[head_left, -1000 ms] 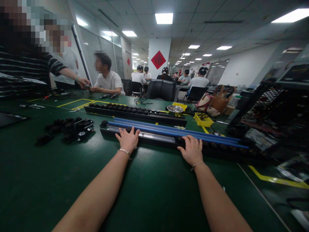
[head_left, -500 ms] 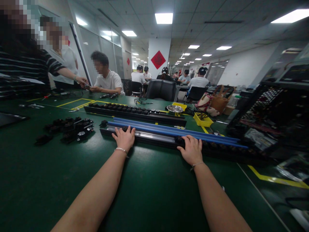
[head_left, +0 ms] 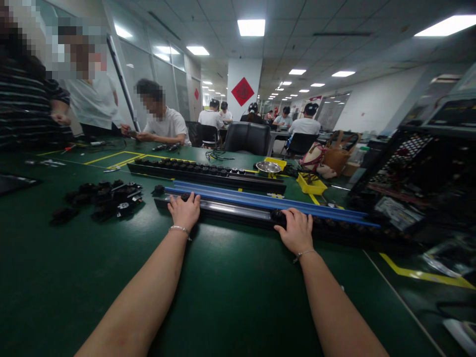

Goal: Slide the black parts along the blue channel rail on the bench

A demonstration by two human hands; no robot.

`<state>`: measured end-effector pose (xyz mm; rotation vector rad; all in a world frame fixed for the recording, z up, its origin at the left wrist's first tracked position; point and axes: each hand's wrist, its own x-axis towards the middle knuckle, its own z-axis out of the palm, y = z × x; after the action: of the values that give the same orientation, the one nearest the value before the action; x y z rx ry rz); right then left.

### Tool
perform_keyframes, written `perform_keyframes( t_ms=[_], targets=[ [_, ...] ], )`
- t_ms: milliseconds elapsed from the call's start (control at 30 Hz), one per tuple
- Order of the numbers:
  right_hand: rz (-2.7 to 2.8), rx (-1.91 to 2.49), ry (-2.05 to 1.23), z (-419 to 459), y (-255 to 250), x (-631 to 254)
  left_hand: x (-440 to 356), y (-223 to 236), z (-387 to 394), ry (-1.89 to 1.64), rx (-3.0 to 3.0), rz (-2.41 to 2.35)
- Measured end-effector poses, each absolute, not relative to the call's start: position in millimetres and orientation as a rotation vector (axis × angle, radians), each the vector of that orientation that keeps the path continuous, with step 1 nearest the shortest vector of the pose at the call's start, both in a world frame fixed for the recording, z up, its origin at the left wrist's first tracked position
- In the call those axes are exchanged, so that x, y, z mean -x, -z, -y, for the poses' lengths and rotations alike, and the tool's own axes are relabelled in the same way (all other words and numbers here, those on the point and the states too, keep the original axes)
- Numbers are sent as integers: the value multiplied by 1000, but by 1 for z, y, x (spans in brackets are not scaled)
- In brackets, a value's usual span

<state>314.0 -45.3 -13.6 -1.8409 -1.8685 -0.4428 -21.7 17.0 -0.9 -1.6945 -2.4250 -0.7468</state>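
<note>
Black rail (head_left: 234, 210) is lying on the table (head_left: 230, 287) alongside the blue strip (head_left: 260, 196), the left hand's (head_left: 185, 214) fingers grasping the left block (head_left: 185, 197) and the right hand's (head_left: 296, 232) fingers grasping the right block (head_left: 277, 215).

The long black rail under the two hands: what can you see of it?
The long, straight black rail has a shiny, pale strip between the hands; its material is unclear. It lies on the green table, slanting nearer towards the right, where its end fades into shadow. The left hand and right hand each rest at a small dark part on it. A long, ridged blue strip runs along its far side.
</note>
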Motion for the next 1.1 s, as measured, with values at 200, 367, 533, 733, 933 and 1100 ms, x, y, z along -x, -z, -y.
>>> perform_keyframes(
  t_ms=[200, 367, 533, 733, 933, 1100],
  targets=[
    [1865, 1845, 431, 45, 14, -316, 24, 4, -20, 770, 1684, 2419],
    [1860, 1849, 429, 46, 14, -317, 25, 4, -20, 751, 1683, 2425],
    [1852, 1874, 427, 49, 12, -321, 24, 2, -18, 739, 1682, 2424],
    [1851, 1898, 436, 51, 12, -329, 26, 3, -18, 732, 1692, 2414],
    [1829, 1876, 445, 51, 14, -338, 26, 3, -18, 750, 1685, 2416],
    [1787, 1863, 453, 53, 10, -337, 25, 3, -18, 749, 1669, 2417]
  ],
)
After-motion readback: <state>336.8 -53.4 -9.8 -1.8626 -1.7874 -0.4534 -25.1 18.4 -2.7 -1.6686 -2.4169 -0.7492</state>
